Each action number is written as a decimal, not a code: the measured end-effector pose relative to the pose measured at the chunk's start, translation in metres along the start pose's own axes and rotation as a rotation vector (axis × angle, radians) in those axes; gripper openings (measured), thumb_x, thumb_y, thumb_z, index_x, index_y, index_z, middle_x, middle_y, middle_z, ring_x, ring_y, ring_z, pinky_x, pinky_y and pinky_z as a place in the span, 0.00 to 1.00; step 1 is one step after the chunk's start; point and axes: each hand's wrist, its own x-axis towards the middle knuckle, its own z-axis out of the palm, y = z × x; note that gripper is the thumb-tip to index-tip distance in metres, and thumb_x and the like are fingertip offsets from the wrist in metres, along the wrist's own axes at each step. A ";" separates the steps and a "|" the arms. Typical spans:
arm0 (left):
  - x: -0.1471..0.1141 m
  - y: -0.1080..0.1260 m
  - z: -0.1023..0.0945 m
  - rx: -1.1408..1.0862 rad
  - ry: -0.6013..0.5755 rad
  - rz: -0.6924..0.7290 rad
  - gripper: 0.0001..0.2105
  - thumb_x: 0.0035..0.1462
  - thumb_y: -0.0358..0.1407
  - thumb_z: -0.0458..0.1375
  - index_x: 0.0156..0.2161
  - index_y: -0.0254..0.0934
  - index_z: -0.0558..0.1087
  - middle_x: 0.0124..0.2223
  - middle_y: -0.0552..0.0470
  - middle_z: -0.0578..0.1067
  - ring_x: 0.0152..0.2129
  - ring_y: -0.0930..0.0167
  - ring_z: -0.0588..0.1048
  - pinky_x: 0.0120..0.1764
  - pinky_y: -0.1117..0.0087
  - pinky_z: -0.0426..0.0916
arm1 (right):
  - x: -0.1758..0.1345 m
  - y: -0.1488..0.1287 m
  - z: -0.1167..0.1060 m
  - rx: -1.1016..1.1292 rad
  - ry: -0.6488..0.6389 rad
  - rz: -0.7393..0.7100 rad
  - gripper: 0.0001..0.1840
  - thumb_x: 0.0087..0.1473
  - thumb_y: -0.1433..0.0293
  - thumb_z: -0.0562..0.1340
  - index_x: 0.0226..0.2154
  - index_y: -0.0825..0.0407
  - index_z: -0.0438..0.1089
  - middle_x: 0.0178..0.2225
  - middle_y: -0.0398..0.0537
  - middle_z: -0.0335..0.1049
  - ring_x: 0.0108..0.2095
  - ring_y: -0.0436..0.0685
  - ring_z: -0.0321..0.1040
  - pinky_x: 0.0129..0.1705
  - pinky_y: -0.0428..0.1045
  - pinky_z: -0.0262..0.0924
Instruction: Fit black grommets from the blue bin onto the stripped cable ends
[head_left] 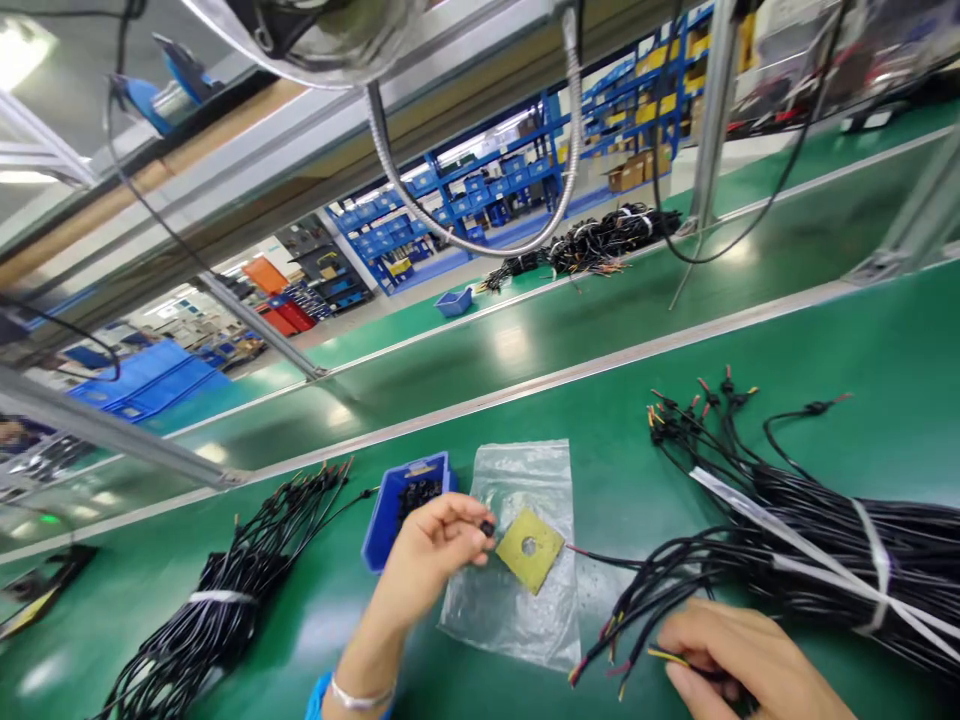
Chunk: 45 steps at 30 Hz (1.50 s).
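Seemingly part-done | left hand [439, 540] pinches small black part [487, 528], centre; right hand [739, 650], apart, grips yellow-tipped cable [667, 656], lower right | far cable ends [727, 373] carry black fittings [658, 429]; nearer ends [577, 673] look bare

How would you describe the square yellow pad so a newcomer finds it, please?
On the green tabletop, find the clear plastic bag right of the blue plastic bin. Within the bag's outline, beside the left hand, lies the flat square yellow pad. Its colour and round central hole set it apart from the black cable bundle at right.
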 end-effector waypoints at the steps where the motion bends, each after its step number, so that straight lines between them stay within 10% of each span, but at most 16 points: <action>1: 0.000 0.000 0.011 0.032 -0.043 0.010 0.06 0.48 0.33 0.66 0.34 0.37 0.80 0.29 0.49 0.82 0.24 0.67 0.81 0.29 0.67 0.77 | 0.001 -0.001 -0.001 0.002 -0.012 0.007 0.11 0.65 0.71 0.56 0.29 0.48 0.67 0.20 0.39 0.68 0.19 0.48 0.67 0.23 0.41 0.63; 7: 0.006 0.005 0.056 0.763 -0.286 0.419 0.13 0.55 0.23 0.53 0.37 0.41 0.77 0.38 0.47 0.82 0.36 0.64 0.80 0.41 0.66 0.75 | 0.006 -0.005 -0.004 -0.036 -0.089 -0.018 0.14 0.66 0.73 0.53 0.29 0.50 0.68 0.22 0.41 0.68 0.23 0.49 0.68 0.28 0.43 0.64; 14: 0.008 0.003 0.066 1.000 -0.269 0.441 0.09 0.60 0.26 0.51 0.39 0.40 0.71 0.30 0.46 0.77 0.27 0.61 0.77 0.30 0.65 0.71 | 0.002 -0.005 -0.004 -0.007 -0.085 -0.040 0.15 0.68 0.72 0.54 0.30 0.50 0.68 0.22 0.41 0.67 0.23 0.49 0.67 0.29 0.43 0.61; 26: -0.052 -0.018 0.067 0.389 -0.031 0.305 0.14 0.65 0.29 0.53 0.53 0.46 0.67 0.45 0.47 0.78 0.40 0.65 0.80 0.43 0.66 0.76 | -0.004 -0.001 0.000 0.084 -0.106 -0.019 0.09 0.64 0.77 0.56 0.37 0.53 0.71 0.24 0.42 0.67 0.24 0.51 0.63 0.28 0.46 0.56; 38: -0.034 0.011 0.117 0.377 -0.317 0.298 0.13 0.65 0.25 0.45 0.49 0.35 0.68 0.46 0.42 0.72 0.39 0.63 0.77 0.44 0.59 0.75 | -0.003 -0.001 0.000 0.089 -0.117 -0.002 0.07 0.62 0.76 0.57 0.36 0.53 0.70 0.25 0.44 0.67 0.25 0.52 0.62 0.29 0.47 0.54; 45: -0.063 -0.008 0.112 0.029 0.017 0.236 0.08 0.66 0.32 0.55 0.46 0.40 0.75 0.42 0.47 0.75 0.40 0.64 0.77 0.43 0.64 0.74 | 0.000 -0.004 0.001 0.134 -0.076 0.043 0.07 0.62 0.76 0.58 0.38 0.53 0.71 0.24 0.43 0.67 0.24 0.50 0.62 0.27 0.46 0.54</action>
